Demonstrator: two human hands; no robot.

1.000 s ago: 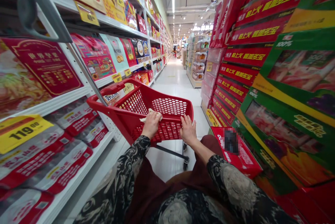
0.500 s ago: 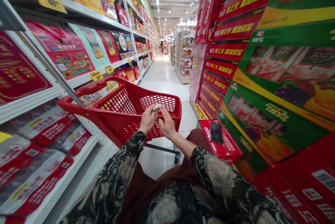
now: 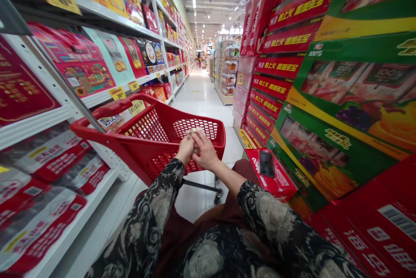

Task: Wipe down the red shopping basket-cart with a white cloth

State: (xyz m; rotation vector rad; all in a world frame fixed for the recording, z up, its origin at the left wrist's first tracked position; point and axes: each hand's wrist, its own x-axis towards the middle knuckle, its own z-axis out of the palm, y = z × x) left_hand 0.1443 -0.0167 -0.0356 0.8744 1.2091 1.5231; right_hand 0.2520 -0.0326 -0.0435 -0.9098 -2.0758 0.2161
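In front of my knees, my left hand (image 3: 185, 149) is closed around a small, crumpled whitish wad (image 3: 196, 131), perhaps tissue. My right hand (image 3: 206, 151) lies over it, fingers bent against the wad and the left hand. Most of the wad is hidden; only its pale top shows. Both hands are just over the near side of a red shopping cart (image 3: 138, 148), apparently above its edge rather than inside.
Shelves (image 3: 143, 81) of packaged goods line the left. On the right rise stacked red drink cartons (image 3: 276, 66) and green juice boxes (image 3: 328, 126). A red box (image 3: 276, 185) with a blurred dark object on it is beside my right knee. The tiled aisle (image 3: 196, 85) runs ahead.
My right hand has moved over the wad and closed against my left, where its fingers were pinching at the wad's edge before. The cart has hardly moved.
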